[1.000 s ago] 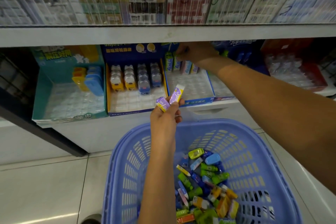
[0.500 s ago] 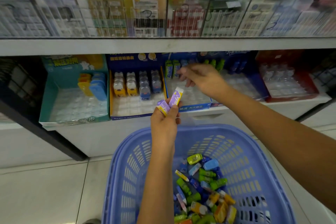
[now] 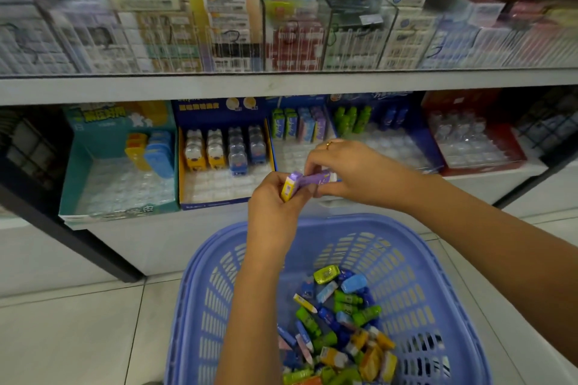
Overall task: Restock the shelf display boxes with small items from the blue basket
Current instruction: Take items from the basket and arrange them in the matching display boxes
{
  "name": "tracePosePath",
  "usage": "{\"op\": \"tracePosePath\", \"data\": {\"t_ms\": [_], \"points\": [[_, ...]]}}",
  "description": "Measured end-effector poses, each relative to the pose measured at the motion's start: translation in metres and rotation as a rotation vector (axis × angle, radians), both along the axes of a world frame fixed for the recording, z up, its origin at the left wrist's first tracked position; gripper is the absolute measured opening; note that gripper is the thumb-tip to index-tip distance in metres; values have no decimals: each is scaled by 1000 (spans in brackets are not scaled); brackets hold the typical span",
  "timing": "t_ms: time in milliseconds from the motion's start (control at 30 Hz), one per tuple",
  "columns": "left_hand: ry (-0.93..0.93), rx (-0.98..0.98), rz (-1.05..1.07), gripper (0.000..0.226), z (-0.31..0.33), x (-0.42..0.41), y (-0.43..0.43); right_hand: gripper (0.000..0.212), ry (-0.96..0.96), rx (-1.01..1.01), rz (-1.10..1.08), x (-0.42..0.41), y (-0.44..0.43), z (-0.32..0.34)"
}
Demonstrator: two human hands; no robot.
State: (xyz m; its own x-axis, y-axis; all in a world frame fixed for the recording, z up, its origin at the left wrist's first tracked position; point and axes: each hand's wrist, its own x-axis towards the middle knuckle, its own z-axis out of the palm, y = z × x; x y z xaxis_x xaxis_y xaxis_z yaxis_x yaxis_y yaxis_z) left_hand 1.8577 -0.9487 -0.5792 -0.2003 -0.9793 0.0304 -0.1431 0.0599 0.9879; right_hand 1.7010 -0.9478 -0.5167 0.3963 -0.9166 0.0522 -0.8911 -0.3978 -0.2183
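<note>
The blue basket (image 3: 416, 262) sits on the floor below me with several small colourful items (image 3: 341, 334) piled in its bottom. Above its far rim my left hand (image 3: 275, 206) grips a small purple and yellow packet (image 3: 289, 186). My right hand (image 3: 350, 169) meets it and pinches a second purple packet (image 3: 316, 179) that lies between both hands. Behind the hands, on the lower shelf, the blue display box (image 3: 291, 159) holds upright green, blue, pink and purple packets (image 3: 300, 126) along its back row; its front tray slots look bare.
Left of that box stand a yellow-lined box with bear-shaped items (image 3: 225, 150) and a teal box (image 3: 119, 166) with yellow and blue items. To the right are a blue box with green tubes (image 3: 353, 119) and a red box (image 3: 475, 141). The upper shelf (image 3: 281, 84) overhangs.
My right hand has come back from the back row of the blue display box to my left hand and taken hold of one purple packet. The view has tilted up a little.
</note>
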Motion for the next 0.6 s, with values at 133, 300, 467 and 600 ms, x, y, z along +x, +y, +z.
{"op": "tracePosePath", "data": {"t_ms": [133,300,467,600], "points": [[86,70,49,13,4,0,0,29,-168,4,-204,-11,-12,-4],[355,288,31,25,2,2,-1,24,-417,-121,-474,-45,-43,-17],[681,534,-14,30,2,3,-5,22,-344,-187,-483,-56,-76,-26],[549,556,-71,42,1,3,-6,19,-415,-158,-469,-59,-86,-35]]}}
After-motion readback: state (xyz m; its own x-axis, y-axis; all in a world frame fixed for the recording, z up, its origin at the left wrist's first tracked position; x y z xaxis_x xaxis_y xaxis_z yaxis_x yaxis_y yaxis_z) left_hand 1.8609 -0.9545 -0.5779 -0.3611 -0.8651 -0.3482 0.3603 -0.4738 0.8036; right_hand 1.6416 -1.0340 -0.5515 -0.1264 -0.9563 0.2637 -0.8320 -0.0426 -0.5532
